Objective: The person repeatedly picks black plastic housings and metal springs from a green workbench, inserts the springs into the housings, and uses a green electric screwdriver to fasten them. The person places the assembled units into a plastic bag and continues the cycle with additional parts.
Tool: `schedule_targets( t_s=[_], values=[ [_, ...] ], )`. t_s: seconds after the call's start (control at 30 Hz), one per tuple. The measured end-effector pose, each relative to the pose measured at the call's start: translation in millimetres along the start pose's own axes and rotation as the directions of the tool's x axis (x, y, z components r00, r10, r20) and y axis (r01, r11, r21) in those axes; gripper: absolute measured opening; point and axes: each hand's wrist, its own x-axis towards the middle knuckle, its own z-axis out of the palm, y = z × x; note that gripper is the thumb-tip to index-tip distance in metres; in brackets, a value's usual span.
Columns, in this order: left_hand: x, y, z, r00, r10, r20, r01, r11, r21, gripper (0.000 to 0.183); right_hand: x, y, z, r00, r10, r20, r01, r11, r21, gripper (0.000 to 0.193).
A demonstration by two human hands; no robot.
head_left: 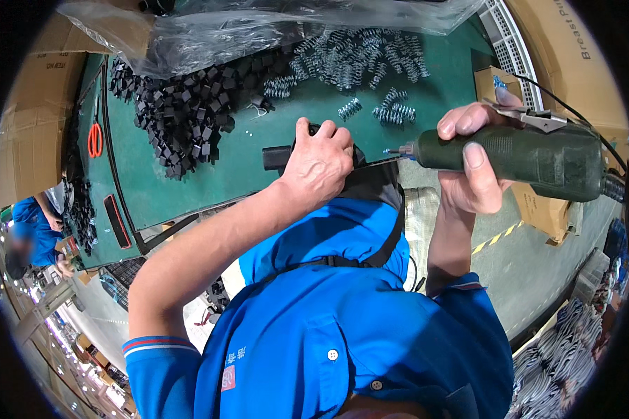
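My left hand (318, 164) is closed over a black plastic part (276, 158) at the near edge of the table. Its squared end sticks out to the left, and my fingers and palm hide most of the rest. My right hand (476, 167) is wrapped round a dark green electric screwdriver (538, 159), held level with its cord leaving at the right. The bit (397, 151) points left toward the black part. A gap shows between the tip and my left hand; whether a screw sits on the bit is too small to tell.
Black plastic blocks (189, 105) lie heaped on the green table (258, 199), beside many metal coil springs (360, 56). Clear plastic sheeting (210, 38) covers the far edge. Orange-handled scissors (95, 140) lie at left. A person (38, 227) works beyond. Cardboard boxes (38, 119) stand around.
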Motion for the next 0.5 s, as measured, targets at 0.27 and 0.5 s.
schedule_targets(
  t_s=[0.27,0.5],
  values=[
    [-6,-3,21,0.974,-0.162,-0.158,0.115,0.956,-0.272,0.044,0,0,12,1.000,0.015,-0.021,-0.012,0.990,0.140,0.066],
    [-14,-8,22,0.957,-0.210,-0.198,0.112,0.903,-0.414,0.058,18,4,-5,0.918,0.057,-0.392,-0.215,0.902,-0.374,0.027]
  ],
)
